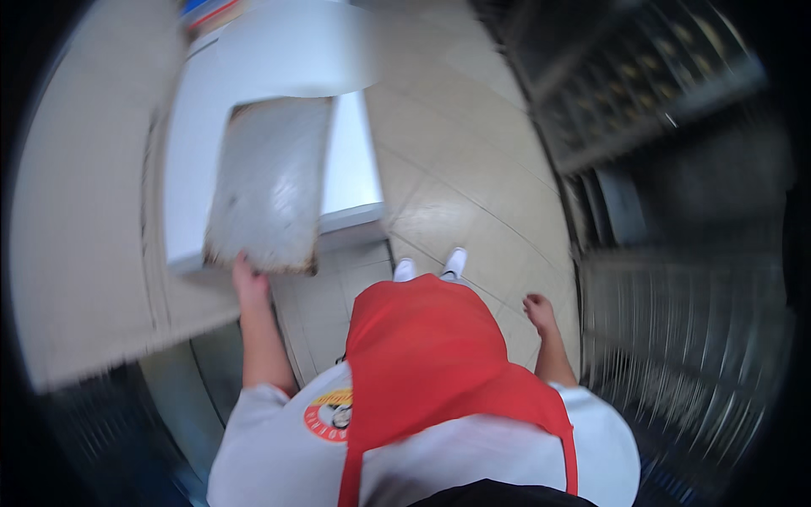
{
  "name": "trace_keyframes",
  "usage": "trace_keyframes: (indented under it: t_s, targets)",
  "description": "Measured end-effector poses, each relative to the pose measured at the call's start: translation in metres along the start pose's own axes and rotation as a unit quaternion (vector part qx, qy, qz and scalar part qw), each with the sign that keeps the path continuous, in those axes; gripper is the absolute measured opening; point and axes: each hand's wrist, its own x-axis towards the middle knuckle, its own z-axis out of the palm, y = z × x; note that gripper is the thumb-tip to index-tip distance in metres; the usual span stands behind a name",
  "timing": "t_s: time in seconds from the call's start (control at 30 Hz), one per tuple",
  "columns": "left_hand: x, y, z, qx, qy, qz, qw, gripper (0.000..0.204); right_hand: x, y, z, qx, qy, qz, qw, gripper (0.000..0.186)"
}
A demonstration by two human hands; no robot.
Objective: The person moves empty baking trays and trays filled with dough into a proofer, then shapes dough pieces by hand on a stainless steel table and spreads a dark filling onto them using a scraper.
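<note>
**Worn metal tray held at the edge of a white table**

The left hand (247,280) grips the near edge of a flat, rectangular metal baking tray (270,182), its fingers clamped on the rim just left of the tray's middle. The tray sits in the upper left of the frame, reaching away from the person over a white table (190,152). Its surface is dull grey, scuffed and blotchy, with dark brown, burnt-looking staining along the near rim and at the corners. Nothing lies in it. Its far end runs under a large white curved object (296,46) at the top of the frame, which is too blurred to tell what it is.

The right hand (538,310) hangs free at the person's side, right of centre, over the pale tiled floor (456,169). It holds nothing; its fingers look loosely curled, though whether they meet cannot be told.

A red apron (422,355) over a white shirt fills the lower middle, with white shoes (431,266) showing beyond it. Dark metal racks (642,84) stand at the upper right, their contents smeared by motion blur.
</note>
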Motion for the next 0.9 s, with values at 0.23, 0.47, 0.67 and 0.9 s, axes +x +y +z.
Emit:
trace_keyframes:
  t_s: [0.23, 0.47, 0.67, 0.9]
  targets:
    - [-0.091, 0.008, 0.024, -0.070, -0.110, 0.055, 0.990, 0.050, -0.034, -0.058, -0.012, -0.071, 0.028, -0.099, 0.992, 0.045]
    - [-0.108, 0.007, 0.081, -0.027, -0.204, 0.088, 0.975, 0.043, -0.138, 0.012, 0.008, 0.020, 0.094, -0.085, 0.992, 0.044]
    - [-0.184, -0.031, 0.132, -0.013, -0.294, 0.050, 0.954, 0.038, -0.281, 0.165, 0.031, 0.059, 0.160, 0.021, 0.985, 0.047]
    - [-0.269, -0.165, 0.195, 0.065, -0.358, -0.134, 0.922, 0.031, -0.503, 0.374, 0.151, 0.259, 0.253, 0.219, 0.906, 0.046]
